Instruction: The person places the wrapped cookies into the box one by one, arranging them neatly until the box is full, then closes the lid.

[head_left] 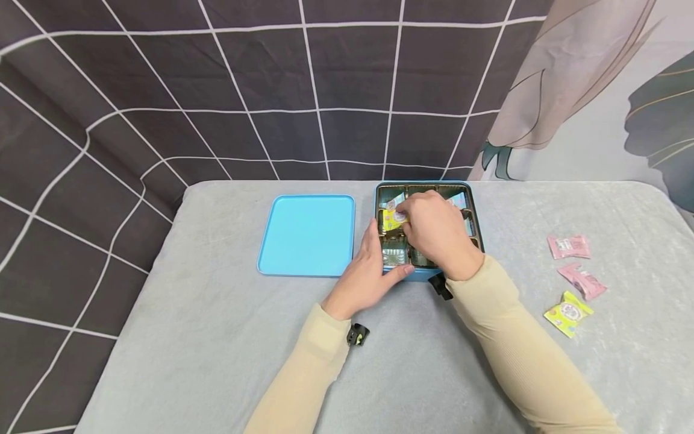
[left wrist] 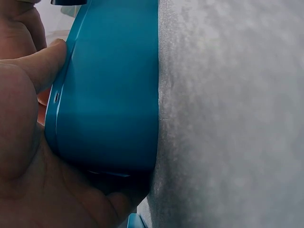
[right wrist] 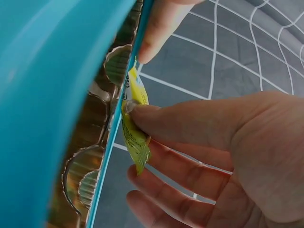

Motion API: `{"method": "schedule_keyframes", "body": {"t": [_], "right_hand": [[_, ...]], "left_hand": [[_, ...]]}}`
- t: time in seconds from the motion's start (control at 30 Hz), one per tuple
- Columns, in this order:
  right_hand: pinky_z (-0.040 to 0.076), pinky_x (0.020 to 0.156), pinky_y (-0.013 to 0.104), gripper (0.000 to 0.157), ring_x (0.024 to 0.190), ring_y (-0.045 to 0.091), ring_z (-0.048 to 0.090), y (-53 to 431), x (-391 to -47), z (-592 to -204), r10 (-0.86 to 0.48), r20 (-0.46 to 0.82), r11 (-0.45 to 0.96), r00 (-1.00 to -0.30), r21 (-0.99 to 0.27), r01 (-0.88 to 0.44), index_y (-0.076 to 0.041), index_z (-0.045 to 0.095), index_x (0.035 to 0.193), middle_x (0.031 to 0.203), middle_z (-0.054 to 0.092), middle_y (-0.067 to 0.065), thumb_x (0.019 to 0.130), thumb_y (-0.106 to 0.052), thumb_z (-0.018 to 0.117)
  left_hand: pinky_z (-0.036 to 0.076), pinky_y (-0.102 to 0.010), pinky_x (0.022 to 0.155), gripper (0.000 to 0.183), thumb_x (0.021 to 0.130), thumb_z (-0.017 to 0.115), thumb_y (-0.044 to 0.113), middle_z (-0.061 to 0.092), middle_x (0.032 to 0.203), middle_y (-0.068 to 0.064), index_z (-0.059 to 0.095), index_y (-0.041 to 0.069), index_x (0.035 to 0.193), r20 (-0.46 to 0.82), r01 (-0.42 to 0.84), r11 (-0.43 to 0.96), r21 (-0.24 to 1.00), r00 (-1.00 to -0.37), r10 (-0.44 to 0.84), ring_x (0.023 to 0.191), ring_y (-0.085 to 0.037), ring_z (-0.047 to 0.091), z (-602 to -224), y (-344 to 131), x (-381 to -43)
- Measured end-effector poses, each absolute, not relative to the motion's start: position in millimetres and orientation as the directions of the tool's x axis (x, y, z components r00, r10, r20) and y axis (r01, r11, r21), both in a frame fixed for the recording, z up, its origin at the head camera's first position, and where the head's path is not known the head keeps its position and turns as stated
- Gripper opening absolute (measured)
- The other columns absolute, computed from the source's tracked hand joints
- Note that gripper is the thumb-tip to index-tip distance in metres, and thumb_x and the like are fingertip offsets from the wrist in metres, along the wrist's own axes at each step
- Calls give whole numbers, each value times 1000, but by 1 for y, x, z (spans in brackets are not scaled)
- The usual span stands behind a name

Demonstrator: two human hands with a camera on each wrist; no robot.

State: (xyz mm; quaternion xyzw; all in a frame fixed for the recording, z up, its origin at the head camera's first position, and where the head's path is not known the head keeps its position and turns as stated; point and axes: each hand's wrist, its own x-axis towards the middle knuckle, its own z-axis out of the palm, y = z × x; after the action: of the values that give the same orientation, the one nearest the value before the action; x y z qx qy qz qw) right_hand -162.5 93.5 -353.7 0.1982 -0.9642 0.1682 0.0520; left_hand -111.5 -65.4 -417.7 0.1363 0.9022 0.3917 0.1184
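Note:
My right hand (head_left: 439, 229) pinches a yellow wrapped candy (head_left: 394, 220) between thumb and fingers, over the left middle compartment of a blue tin box (head_left: 425, 274). In the right wrist view, the thumb presses on the flat face of the candy (right wrist: 135, 118) near the box's rim. My left hand (head_left: 364, 274) rests against the tin's front left corner, fingers straight along its left side, thumb on the front rim. The left wrist view shows that thumb touching the tin's edge (left wrist: 104, 90). Blue-wrapped pieces (head_left: 458, 200) lie in the back compartments; my right hand hides part of the insert.
A light blue lid (head_left: 306, 235) lies flat left of the box. On the right of the grey cloth-covered table (head_left: 190, 337) are two pink wrapped candies (head_left: 569, 247) and another yellow candy (head_left: 569, 313). A dark gridded curtain (head_left: 271, 84) hangs behind.

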Motion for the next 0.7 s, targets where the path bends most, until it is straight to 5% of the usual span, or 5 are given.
{"method": "schedule_keyframes", "body": {"t": [0.7], "right_hand": [[56,78,55,25,108,38,64,88,-171,-360,-395,101,862,-913,-302,-407,-4,79,107,108,75,13,86,-1,65]], "left_hand": [[22,-43,120,106,98,59,52,-8,167,-18,-13,2,159,-100,162,659,735,-935,341,153,-23,3,-418,-65,-112]]}}
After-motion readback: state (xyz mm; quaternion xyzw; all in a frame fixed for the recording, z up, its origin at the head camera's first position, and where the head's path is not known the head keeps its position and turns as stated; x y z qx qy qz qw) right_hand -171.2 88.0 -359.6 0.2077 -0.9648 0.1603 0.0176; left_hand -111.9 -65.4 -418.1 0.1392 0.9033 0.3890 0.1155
